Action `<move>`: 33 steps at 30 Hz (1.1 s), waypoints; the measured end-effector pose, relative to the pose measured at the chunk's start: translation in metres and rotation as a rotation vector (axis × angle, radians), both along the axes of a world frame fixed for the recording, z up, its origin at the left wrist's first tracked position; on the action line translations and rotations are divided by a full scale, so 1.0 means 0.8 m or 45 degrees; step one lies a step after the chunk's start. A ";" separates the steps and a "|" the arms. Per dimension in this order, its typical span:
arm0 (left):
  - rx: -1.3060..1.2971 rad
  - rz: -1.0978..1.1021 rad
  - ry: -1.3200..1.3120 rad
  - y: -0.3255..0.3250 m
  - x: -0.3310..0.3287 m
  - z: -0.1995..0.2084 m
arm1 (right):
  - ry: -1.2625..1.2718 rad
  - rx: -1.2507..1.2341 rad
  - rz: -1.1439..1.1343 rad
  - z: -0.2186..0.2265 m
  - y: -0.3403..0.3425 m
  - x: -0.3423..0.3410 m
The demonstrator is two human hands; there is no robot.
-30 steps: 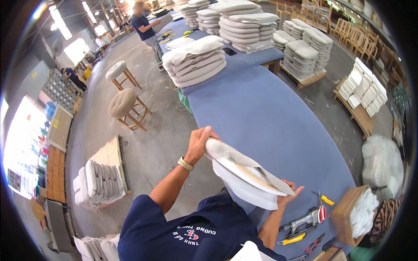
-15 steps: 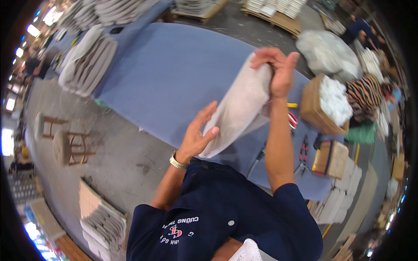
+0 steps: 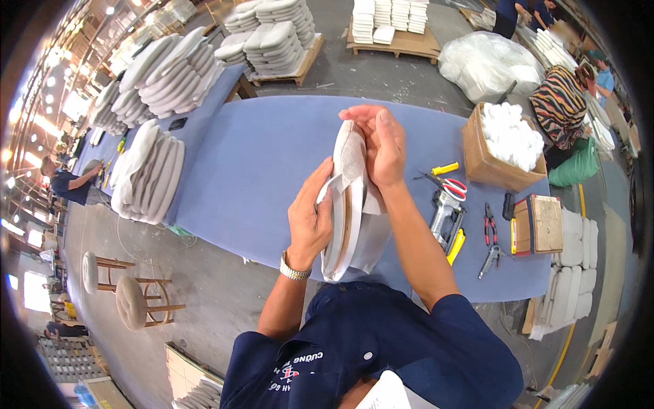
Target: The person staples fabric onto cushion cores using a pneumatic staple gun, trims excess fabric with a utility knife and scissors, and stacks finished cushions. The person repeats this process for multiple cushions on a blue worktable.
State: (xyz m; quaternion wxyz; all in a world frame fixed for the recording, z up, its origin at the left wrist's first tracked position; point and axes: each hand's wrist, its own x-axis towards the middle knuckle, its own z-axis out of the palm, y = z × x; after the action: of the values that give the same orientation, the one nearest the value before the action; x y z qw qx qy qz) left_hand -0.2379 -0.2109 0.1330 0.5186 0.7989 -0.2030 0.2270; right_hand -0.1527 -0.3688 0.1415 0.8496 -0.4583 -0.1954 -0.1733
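A light-grey fabric-covered seat pad (image 3: pixel 350 153) stands on edge between my hands, above the near side of the blue-covered table (image 3: pixel 266 153). Its narrow side faces up, showing a brown board edge between pale layers, and loose fabric hangs at its right. My left hand (image 3: pixel 310 215) grips the left side, thumb by a folded flap of cloth. Around the far upper end curves my right hand (image 3: pixel 385 146), its palm against the pad; some of its fingertips are hidden. Right of the pad lie a staple gun (image 3: pixel 444 210), red-handled scissors (image 3: pixel 454 189) and a yellow-handled tool (image 3: pixel 445 168).
Red-handled pliers (image 3: pixel 490 226) and a small box (image 3: pixel 538 225) lie farther right. Behind them stands a cardboard box (image 3: pixel 503 178) of white stuffing. Stacked grey pads (image 3: pixel 151 170) occupy the left end. Two stools (image 3: pixel 131 302) stand on the floor at left. Other people work in the background.
The pad has turned from showing its broad fabric face to standing on edge, its board edge now visible. My right hand has come nearer and leftward; the whole view has shifted.
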 end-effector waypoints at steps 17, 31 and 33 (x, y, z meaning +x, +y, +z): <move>-0.576 -0.221 0.298 0.087 -0.062 -0.016 | -0.121 -0.894 -0.404 0.003 -0.011 0.020; -0.186 0.063 0.244 0.016 -0.046 0.029 | -0.352 -1.147 -0.637 0.014 0.030 -0.037; -0.129 0.057 0.212 0.016 -0.034 0.028 | -0.375 -1.201 -0.606 0.020 0.035 -0.034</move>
State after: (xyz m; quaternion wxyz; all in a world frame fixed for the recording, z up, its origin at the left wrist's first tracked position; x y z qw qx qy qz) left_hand -0.2651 -0.1979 0.1558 0.5682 0.7921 -0.1296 0.1814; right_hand -0.1802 -0.3404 0.1572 0.4529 -0.7919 -0.2597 -0.3166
